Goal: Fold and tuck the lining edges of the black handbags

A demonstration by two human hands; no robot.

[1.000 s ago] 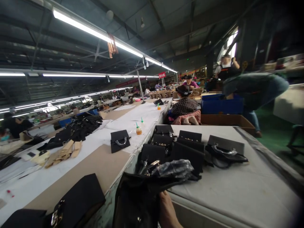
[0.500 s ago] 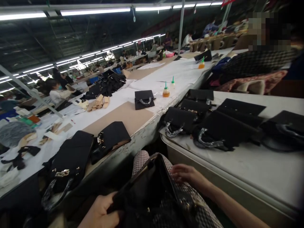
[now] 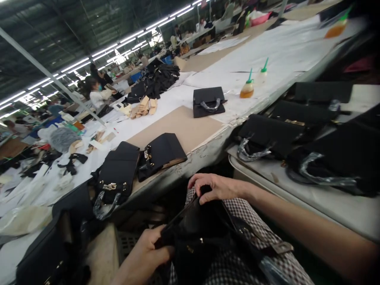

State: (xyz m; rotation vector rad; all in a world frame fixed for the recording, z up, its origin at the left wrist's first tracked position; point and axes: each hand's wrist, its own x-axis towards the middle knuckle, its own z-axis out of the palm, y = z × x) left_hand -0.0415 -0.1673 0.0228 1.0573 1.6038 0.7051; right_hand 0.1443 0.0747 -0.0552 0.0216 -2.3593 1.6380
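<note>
A black handbag (image 3: 192,221) lies across my lap on checked cloth, its mouth spread so the dark inside shows. My left hand (image 3: 148,253) grips the near left edge, thumb on the inner side. At the far end of the opening, my right hand (image 3: 212,188) pinches the rim between thumb and bent fingers. Small gold-coloured fittings show on the bag's lining side, and a plastic-wrapped handle hangs at its lower right. On the table ahead rest two more black handbags, one with a gold clasp (image 3: 147,155) and another (image 3: 118,170) with wrapped handles.
To my right, several black handbags (image 3: 267,134) cover a pale bench. A single handbag (image 3: 208,102) stands on the long white table near glue bottles (image 3: 247,88) with green nozzles. Black pieces (image 3: 160,79) are heaped farther back. A slanting pole (image 3: 50,71) rises at left; people work beyond.
My right hand has moved from beside the bag onto its far rim and closed there. My left hand keeps its hold. The view has swung right and down.
</note>
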